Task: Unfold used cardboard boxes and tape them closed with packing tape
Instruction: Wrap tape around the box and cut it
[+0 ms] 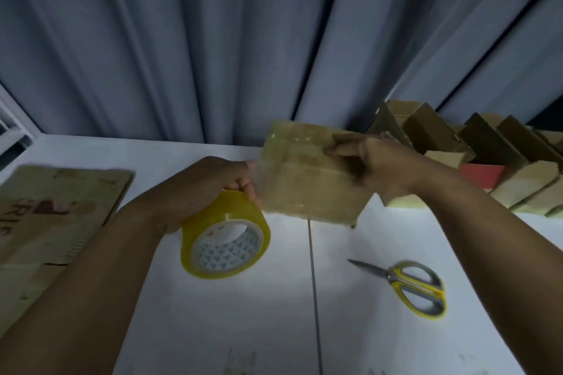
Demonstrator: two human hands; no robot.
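A small brown cardboard box point(307, 189) is held above the white table point(380, 338), its near face shiny with clear tape. My right hand point(377, 166) grips the box from the right, fingers laid across its upper face. My left hand point(213, 189) holds a roll of clear packing tape point(227, 240) with a yellow tint and a white core, close against the box's left edge. Whether a strip runs from the roll to the box is too blurred to tell.
Yellow-and-grey scissors point(411, 286) lie shut on the table at the right. A row of small folded boxes point(475, 158) stands at the back right. Flattened cardboard sheets point(51, 216) lie at the left. Grey curtains point(243, 39) hang behind the table.
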